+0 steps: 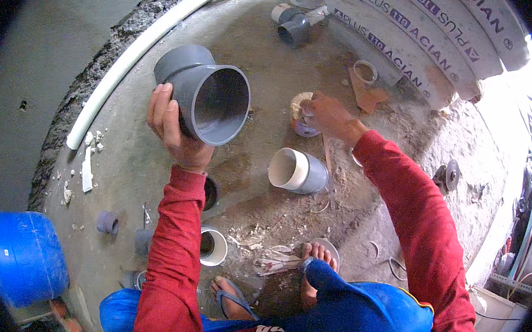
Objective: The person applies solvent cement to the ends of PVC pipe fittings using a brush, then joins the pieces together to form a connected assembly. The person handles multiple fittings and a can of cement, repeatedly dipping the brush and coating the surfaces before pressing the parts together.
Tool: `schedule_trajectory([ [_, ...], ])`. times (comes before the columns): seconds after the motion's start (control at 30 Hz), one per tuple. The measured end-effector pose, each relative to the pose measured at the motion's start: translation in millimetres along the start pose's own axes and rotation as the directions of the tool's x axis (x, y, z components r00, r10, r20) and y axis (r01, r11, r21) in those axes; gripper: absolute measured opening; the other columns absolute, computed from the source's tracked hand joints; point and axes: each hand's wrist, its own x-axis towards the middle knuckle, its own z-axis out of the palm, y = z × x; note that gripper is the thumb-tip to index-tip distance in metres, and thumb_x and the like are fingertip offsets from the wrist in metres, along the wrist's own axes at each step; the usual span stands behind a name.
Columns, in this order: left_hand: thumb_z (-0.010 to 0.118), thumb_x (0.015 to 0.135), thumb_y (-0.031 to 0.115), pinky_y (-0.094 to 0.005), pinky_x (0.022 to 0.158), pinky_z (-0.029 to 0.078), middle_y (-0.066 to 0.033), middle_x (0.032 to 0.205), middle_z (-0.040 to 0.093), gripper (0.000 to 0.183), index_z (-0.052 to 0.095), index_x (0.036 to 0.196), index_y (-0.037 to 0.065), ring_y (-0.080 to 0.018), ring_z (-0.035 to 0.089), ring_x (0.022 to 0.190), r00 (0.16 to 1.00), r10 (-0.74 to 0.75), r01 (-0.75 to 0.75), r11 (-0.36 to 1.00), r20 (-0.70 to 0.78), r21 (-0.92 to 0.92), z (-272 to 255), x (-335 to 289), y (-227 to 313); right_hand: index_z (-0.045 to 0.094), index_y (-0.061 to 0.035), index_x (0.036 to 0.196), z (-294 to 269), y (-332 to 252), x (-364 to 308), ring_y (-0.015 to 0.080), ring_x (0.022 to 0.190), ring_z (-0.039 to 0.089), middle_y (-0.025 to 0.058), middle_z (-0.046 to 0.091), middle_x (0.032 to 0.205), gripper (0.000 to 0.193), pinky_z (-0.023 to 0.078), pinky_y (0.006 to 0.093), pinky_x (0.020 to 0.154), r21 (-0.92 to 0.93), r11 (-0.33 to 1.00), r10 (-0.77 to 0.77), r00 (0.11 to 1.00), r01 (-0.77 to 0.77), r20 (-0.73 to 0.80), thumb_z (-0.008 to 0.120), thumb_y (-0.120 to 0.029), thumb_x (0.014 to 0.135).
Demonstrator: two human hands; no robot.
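My left hand [174, 126] grips a large grey plastic pipe elbow [185, 73] from below and the left side, raised over the floor. The elbow's wide round mouth faces me to the right. Farther right, my right hand [333, 118] is closed at the top of a small can [307, 130] on the floor, its fingers against the can's beige-crusted opening. What those fingers pinch is too small to make out. A short pipe piece [311, 175], white inside and grey outside, lies just nearer to me than the can.
White printed pipes [404, 32] are stacked at the back right. A grey pipe fitting [293, 30] lies at the back. A long white pipe [123, 59] runs along the left wall. A blue drum [24, 258] stands near left. White scraps litter the floor around my feet.
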Motion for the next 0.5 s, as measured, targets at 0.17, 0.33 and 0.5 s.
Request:
schedule_trajectory([
  [0.17, 0.088, 0.079, 0.017, -0.0564, 0.112, 0.04, -0.0211, 0.144, 0.05, 0.082, 0.035, 0.14, 0.008, -0.0415, 0.05, 0.132, 1.0, 0.006, -0.006, 1.0, -0.022, -0.012, 3.9, 0.2, 0.4, 0.068, -0.0114, 0.118, -0.2, -8.3, -6.9, 0.0436, 0.097, 0.069, 0.0223, 0.063, 0.115, 0.03, 0.058, 0.0503, 0.082, 0.098, 0.995, -0.01, 0.997, 0.017, -0.071, 0.068, -0.021, 0.09],
  [0.33, 0.089, 0.078, 0.018, -0.0564, 0.113, 0.039, -0.0196, 0.144, 0.05, 0.08, 0.038, 0.138, 0.007, -0.0413, 0.049, 0.133, 0.999, -0.033, 0.032, 0.999, -0.028, -0.032, 5.4, -1.9, -2.3, 0.066, -0.0105, 0.118, -2.6, -4.5, 0.2, 0.0422, 0.103, 0.067, 0.0183, 0.065, 0.117, 0.031, 0.055, 0.0506, 0.088, 0.263, 0.963, 0.001, 0.983, 0.048, -0.184, 0.069, -0.02, 0.089],
  [0.5, 0.09, 0.077, 0.019, -0.0558, 0.114, 0.038, -0.0186, 0.144, 0.05, 0.078, 0.041, 0.136, 0.006, -0.041, 0.048, 0.134, 0.998, -0.052, 0.049, 0.996, -0.035, -0.077, 4.4, -3.3, -3.3, 0.067, -0.0072, 0.117, -3.3, 7.5, 7.2, 0.0431, 0.103, 0.067, 0.0199, 0.07, 0.107, 0.033, 0.054, 0.0515, 0.088, 0.271, 0.962, -0.027, 0.998, 0.04, -0.051, 0.069, -0.023, 0.088],
])
